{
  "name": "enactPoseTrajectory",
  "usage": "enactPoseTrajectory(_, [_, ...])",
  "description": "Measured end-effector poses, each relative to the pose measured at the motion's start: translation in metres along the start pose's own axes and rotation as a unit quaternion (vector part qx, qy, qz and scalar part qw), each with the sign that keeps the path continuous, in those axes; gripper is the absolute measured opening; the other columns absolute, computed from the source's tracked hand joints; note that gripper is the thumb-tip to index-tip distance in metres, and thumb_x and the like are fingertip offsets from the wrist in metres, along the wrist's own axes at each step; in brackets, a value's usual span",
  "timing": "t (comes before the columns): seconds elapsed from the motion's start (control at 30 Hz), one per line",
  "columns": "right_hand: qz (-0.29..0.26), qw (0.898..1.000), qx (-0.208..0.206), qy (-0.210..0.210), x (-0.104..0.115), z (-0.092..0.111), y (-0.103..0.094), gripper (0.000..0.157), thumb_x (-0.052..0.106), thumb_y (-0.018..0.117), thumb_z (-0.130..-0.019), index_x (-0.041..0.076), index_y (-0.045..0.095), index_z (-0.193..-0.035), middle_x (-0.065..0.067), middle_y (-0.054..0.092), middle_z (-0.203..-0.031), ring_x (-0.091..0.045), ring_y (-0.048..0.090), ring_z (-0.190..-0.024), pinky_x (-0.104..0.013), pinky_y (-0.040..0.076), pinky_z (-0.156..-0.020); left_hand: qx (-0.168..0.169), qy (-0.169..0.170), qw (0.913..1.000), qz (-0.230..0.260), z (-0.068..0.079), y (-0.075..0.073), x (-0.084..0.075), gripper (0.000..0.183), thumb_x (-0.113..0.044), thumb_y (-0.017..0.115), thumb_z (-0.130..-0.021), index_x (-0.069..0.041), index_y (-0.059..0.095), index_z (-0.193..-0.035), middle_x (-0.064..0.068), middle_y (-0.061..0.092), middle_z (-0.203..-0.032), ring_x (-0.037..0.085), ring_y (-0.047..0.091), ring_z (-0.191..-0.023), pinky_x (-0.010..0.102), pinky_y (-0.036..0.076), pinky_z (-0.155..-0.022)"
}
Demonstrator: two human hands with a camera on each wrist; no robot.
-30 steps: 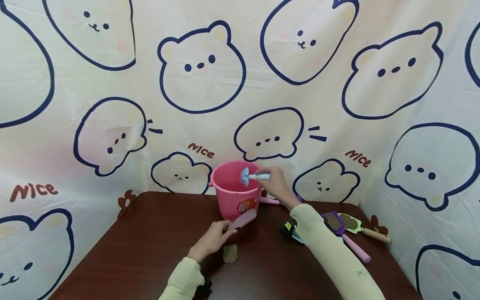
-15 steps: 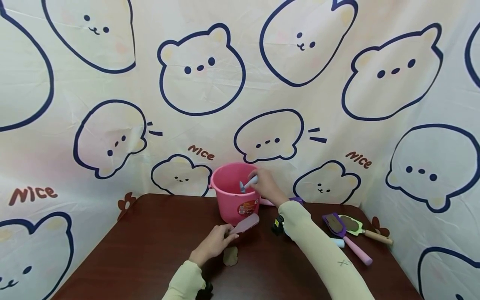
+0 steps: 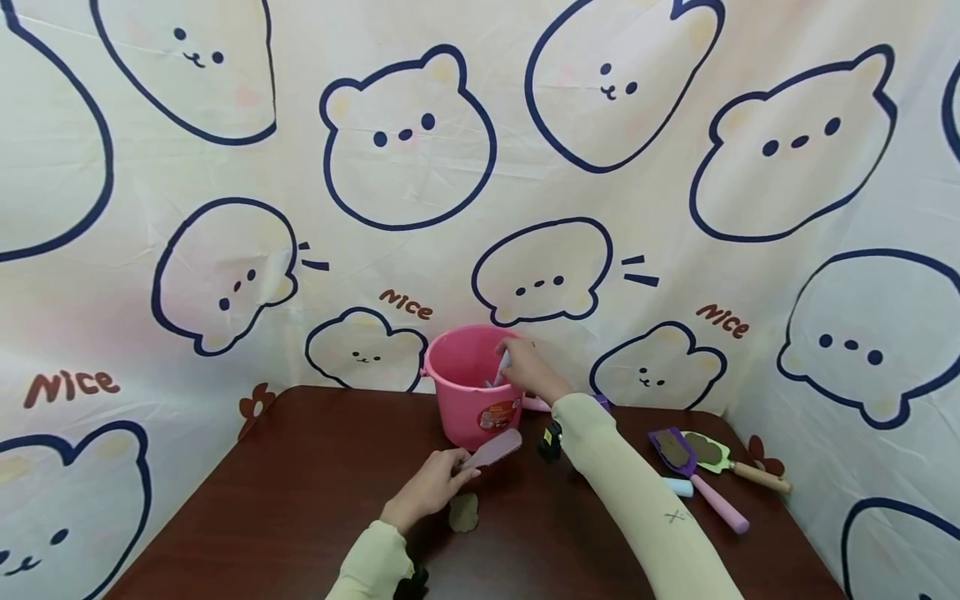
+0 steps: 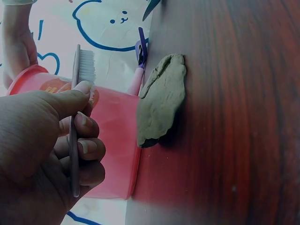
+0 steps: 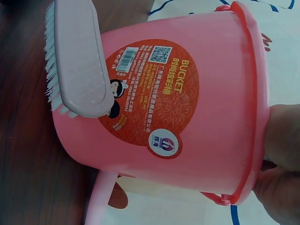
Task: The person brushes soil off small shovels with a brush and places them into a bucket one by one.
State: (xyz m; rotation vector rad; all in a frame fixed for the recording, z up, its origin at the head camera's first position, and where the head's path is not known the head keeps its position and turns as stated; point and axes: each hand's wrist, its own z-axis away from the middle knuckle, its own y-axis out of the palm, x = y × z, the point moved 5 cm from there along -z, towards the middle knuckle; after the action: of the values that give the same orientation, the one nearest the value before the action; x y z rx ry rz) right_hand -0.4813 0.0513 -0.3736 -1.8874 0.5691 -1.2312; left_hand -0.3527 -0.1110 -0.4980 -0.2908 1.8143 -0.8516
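Observation:
My left hand [image 3: 429,485] grips a pale mauve brush [image 3: 497,448] by its handle. The brush's white bristles show in the left wrist view, and its head overlaps the front of a pink bucket [image 3: 476,417]. Over the bucket's right rim, my right hand [image 3: 527,367] pinches a small light-blue tool [image 3: 502,368] by the handle. That tool slants down into the bucket, with most of its flared head hidden behind the rim. A flat grey-brown lump [image 4: 161,101], clay-like with ragged edges, lies on the table just below the left hand.
On the right lie a purple shovel [image 3: 674,450] with a pink handle and a green shovel [image 3: 707,451] with a wooden handle, both bearing brown lumps. Near them is a light-blue handle [image 3: 679,487]. Another purple tool [image 4: 140,49] lies behind the bucket. A bear-printed cloth [image 3: 405,250] hangs behind.
My right hand has moved left and tipped the light-blue tool from level to steep, its head going down inside the bucket. The left hand and brush have hardly moved.

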Motion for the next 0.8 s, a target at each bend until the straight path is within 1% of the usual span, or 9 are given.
enactPoseTrajectory(0.1, [-0.022,1.000,0.005,0.007,-0.0015,-0.0006,0.0008,0.030,-0.004,0.071,-0.090,0.005,0.061,-0.117,-0.009,0.063,-0.107,-0.025,0.061,-0.097,-0.038,0.058,-0.085,0.001,0.002,1.0000,-0.005,-0.0006,0.0001,0.0008,0.014,-0.024,0.067,-0.099,-0.010,0.065,-0.099,-0.004,0.055,-0.075,0.008,0.049,-0.061,0.022,0.042,-0.054])
enactPoseTrajectory(0.17, [-0.032,0.999,0.007,0.005,-0.0021,-0.0010,0.0012,0.027,-0.002,0.073,-0.090,0.005,0.062,-0.114,-0.008,0.063,-0.104,-0.024,0.061,-0.094,-0.038,0.058,-0.085,0.001,0.004,1.0000,-0.007,-0.0006,0.0001,0.0011,0.013,-0.024,0.067,-0.100,-0.011,0.065,-0.099,-0.004,0.055,-0.075,0.007,0.048,-0.060,0.021,0.042,-0.054])
enactPoseTrajectory(0.27, [-0.035,0.999,0.010,-0.004,-0.0019,-0.0020,0.0019,0.026,0.002,0.073,-0.091,0.002,0.063,-0.115,-0.009,0.064,-0.103,-0.024,0.062,-0.093,-0.038,0.058,-0.085,0.001,0.004,0.9999,-0.010,-0.0005,0.0000,0.0020,0.012,-0.023,0.066,-0.100,-0.011,0.065,-0.098,-0.005,0.054,-0.074,0.005,0.047,-0.060,0.021,0.042,-0.053])
enactPoseTrajectory(0.33, [-0.029,0.999,0.009,-0.012,-0.0018,-0.0025,0.0014,0.029,0.005,0.074,-0.092,0.000,0.063,-0.118,-0.009,0.064,-0.103,-0.024,0.063,-0.093,-0.038,0.058,-0.087,0.001,0.009,0.9999,-0.013,-0.0008,-0.0003,0.0019,0.012,-0.023,0.066,-0.100,-0.011,0.065,-0.097,-0.005,0.054,-0.074,0.005,0.047,-0.059,0.021,0.041,-0.053])
enactPoseTrajectory(0.4, [-0.027,0.999,0.008,-0.020,-0.0012,-0.0023,0.0001,0.031,0.007,0.074,-0.093,-0.001,0.063,-0.120,-0.009,0.064,-0.104,-0.023,0.062,-0.094,-0.038,0.058,-0.088,0.002,0.006,0.9999,-0.013,-0.0014,-0.0006,0.0021,0.012,-0.023,0.066,-0.100,-0.012,0.065,-0.097,-0.005,0.054,-0.074,0.005,0.046,-0.059,0.021,0.041,-0.054])
enactPoseTrajectory(0.6, [-0.029,0.999,0.014,-0.043,0.0030,0.0032,-0.0017,0.022,0.012,0.076,-0.092,0.006,0.064,-0.110,-0.006,0.064,-0.098,-0.023,0.060,-0.091,-0.036,0.057,-0.086,0.014,-0.011,0.9998,0.001,-0.0018,-0.0005,0.0032,0.013,-0.024,0.065,-0.101,-0.011,0.065,-0.098,-0.004,0.054,-0.074,0.007,0.046,-0.059,0.022,0.040,-0.053])
enactPoseTrajectory(0.7, [-0.041,0.998,0.016,-0.049,0.0044,0.0054,-0.0010,0.022,0.014,0.077,-0.092,0.008,0.066,-0.110,-0.005,0.066,-0.099,-0.022,0.061,-0.091,-0.035,0.058,-0.085,0.016,-0.010,0.9998,0.001,-0.0018,-0.0002,0.0037,0.015,-0.024,0.064,-0.101,-0.010,0.065,-0.097,-0.004,0.052,-0.073,0.008,0.046,-0.058,0.022,0.039,-0.053])
enactPoseTrajectory(0.8, [-0.055,0.996,0.027,-0.062,0.0059,0.0064,0.0010,0.022,0.017,0.078,-0.091,0.010,0.069,-0.110,-0.003,0.068,-0.098,-0.021,0.063,-0.090,-0.035,0.058,-0.083,0.013,-0.007,0.9999,-0.003,-0.0015,0.0004,0.0039,0.015,-0.024,0.064,-0.101,-0.010,0.064,-0.096,-0.004,0.051,-0.072,0.007,0.045,-0.058,0.022,0.039,-0.052])
